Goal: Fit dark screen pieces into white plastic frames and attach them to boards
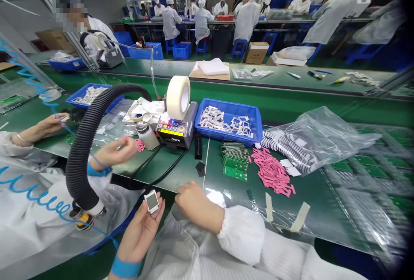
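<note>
Nearest the camera at lower center, the person's left hand (140,232) pinches a small white-framed square part (152,201) between thumb and fingers, while the right hand (197,204), fingers curled together, rests on the green surface (213,172) near stacked green circuit boards (234,163).

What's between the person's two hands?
A small white-framed grey square, pinched by the left hand, close to the right hand; the head view shows it.

A tape dispenser (176,125) is sitting on the worktop (291,112), with a tray of parts (249,116) just right of it. Circuit boards (234,161) are lying nearer the front edge than the tray, pink strips (271,170) are lying right of them, and a plastic bag (310,142) is lying beyond those.
</note>
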`<state>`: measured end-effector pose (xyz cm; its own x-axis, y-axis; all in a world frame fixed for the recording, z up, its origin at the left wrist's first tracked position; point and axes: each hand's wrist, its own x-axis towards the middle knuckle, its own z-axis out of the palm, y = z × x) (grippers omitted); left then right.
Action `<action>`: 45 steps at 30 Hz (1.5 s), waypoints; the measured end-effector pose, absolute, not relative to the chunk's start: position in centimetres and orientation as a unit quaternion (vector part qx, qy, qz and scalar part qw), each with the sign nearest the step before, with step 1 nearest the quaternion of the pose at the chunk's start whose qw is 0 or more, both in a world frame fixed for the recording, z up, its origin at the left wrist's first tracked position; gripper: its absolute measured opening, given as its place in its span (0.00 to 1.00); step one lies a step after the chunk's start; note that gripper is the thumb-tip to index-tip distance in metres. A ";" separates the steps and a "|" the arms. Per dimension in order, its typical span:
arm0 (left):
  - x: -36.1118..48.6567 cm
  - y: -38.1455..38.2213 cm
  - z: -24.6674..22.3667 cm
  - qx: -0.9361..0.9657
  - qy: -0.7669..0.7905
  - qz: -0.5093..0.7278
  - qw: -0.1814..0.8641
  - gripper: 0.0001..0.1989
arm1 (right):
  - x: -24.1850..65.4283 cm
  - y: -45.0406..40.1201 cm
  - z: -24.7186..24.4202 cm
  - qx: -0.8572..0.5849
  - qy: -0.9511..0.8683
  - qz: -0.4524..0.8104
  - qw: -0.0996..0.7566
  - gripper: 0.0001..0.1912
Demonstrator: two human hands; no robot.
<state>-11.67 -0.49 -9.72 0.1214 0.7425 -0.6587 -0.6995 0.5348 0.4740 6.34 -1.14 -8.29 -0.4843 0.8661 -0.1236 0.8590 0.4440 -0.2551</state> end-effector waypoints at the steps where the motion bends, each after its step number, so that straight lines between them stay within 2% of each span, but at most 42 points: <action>1: -11.6 -0.4 -9.7 0.026 0.455 0.483 0.748 0.15 | 6.9 -1.7 -8.0 -0.503 -0.852 0.147 0.006 0.06; 4: -11.3 -0.1 -9.7 0.015 0.450 0.482 0.752 0.14 | 8.9 -2.7 -6.8 -0.525 -0.839 0.144 0.002 0.09; 6: -11.1 0.0 -9.7 -0.004 0.442 0.481 0.757 0.15 | 10.3 -2.5 -5.9 -0.555 -0.821 0.134 0.017 0.06; 8: -10.8 0.1 -9.7 -0.020 0.429 0.479 0.765 0.17 | 11.6 -1.5 -5.1 -0.581 -0.802 0.131 0.039 0.05; 12: -9.8 0.2 -9.2 -0.002 0.406 0.474 0.781 0.14 | 12.8 1.2 -3.9 -0.628 -0.753 0.167 0.105 0.10; 15: -9.4 0.3 -8.6 0.012 0.399 0.472 0.786 0.15 | 12.9 2.5 -3.3 -0.628 -0.718 0.243 0.180 0.05; 19: -9.8 0.6 -8.3 0.024 0.385 0.475 0.791 0.15 | 12.5 3.4 -3.2 -0.604 -0.627 0.392 0.297 0.07; 20: -10.0 0.7 -8.4 0.023 0.388 0.475 0.790 0.14 | 12.3 3.6 -3.4 -0.597 -0.591 0.430 0.330 0.06; 24: -10.4 1.1 -8.8 -0.004 0.401 0.479 0.781 0.15 | 11.6 5.0 -4.4 -0.551 -0.419 0.574 0.438 0.14; 27: -10.4 1.3 -9.0 -0.014 0.396 0.477 0.785 0.15 | 11.2 6.2 -4.9 -0.522 -0.288 0.640 0.485 0.11; 34: -10.9 1.2 -9.5 -0.010 0.397 0.484 0.780 0.15 | 9.5 8.1 -5.2 -0.513 -0.094 0.672 0.526 0.05; 37: -10.8 1.3 -9.4 -0.019 0.393 0.474 0.788 0.15 | 8.3 8.9 -5.7 -0.528 -0.059 0.655 0.537 0.06; 41: -9.8 1.9 -8.6 -0.026 0.402 0.472 0.784 0.12 | 7.0 10.0 -5.5 -0.537 -0.065 0.633 0.554 0.08; 45: -8.5 2.4 -7.4 -0.033 0.397 0.477 0.784 0.11 | 6.5 7.4 -3.0 -0.503 -0.147 0.631 0.572 0.10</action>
